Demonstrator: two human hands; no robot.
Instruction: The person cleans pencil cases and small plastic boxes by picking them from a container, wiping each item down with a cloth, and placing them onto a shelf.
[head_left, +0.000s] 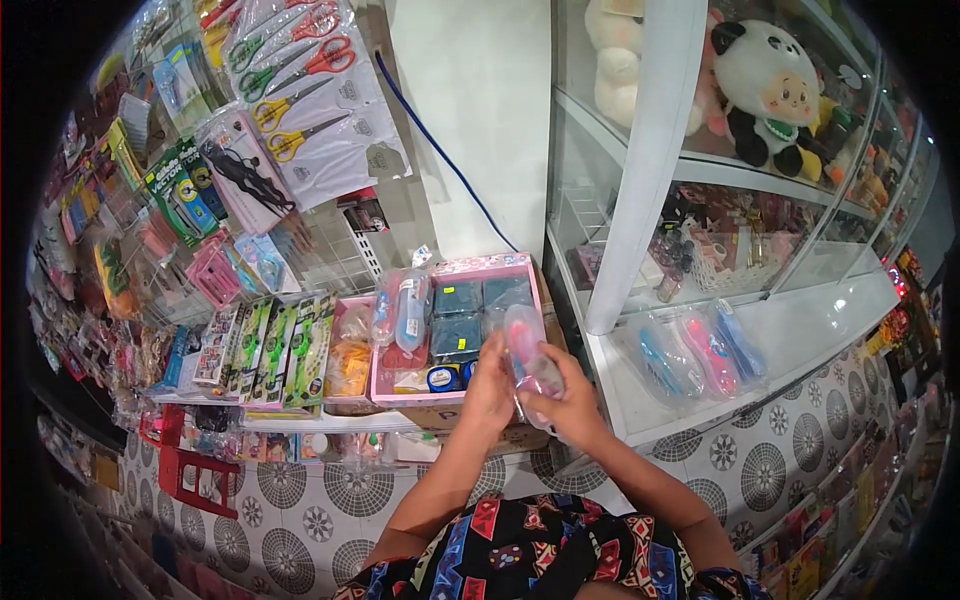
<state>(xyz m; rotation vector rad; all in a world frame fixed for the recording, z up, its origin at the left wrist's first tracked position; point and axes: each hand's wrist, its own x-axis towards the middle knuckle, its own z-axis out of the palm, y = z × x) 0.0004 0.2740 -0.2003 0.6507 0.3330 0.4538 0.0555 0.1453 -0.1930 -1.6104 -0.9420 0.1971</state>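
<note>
Pink packet [522, 337] was held at the near right corner of the pink box [537, 292], in clear wrap; whether it touched the box, couldn't tell. Long axis ran roughly along the box's right wall, far end tipped slightly toward the box, near end pointing to the person. Right hand [567, 402], just off the box's right side, was nearer the near end: grip clamped there, thumb on top. Left hand [487, 388], across the box's near right part, lay along the packet's left flank; its fingers partly hidden, couldn't tell if that grip was closed. Inside the box: dark boxes [457, 337] at center and round blue items [444, 379] near its front wall; long blue packet [411, 315] at its left side. Right of the box, three wrapped packets [712, 355] lay on the white tabletop [625, 405].
</note>
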